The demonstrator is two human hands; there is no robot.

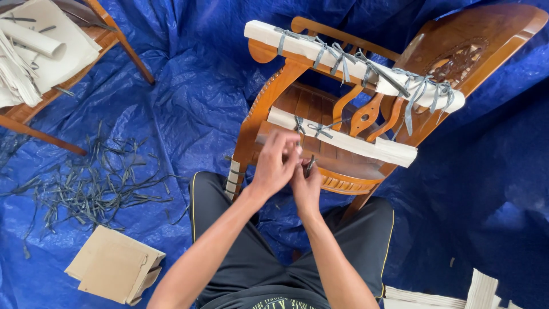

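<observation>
A carved wooden chair (457, 51) lies tipped on a blue tarp (189, 86). White padding strips are bound to its arms with grey straps: one along the upper arm (320, 48), one on the lower arm (349, 143). My left hand (274, 163) and my right hand (307, 186) meet at the near end of the lower padded arm. Both pinch a thin grey strap (309, 166) between the fingers. My knees in black shorts (240, 240) are below.
Several loose grey straps (91, 183) are scattered on the tarp at left. Folded cardboard (114, 266) lies at bottom left. Another wooden piece with rolled white sheets (40, 46) sits at top left. White strips (480, 289) lie at bottom right.
</observation>
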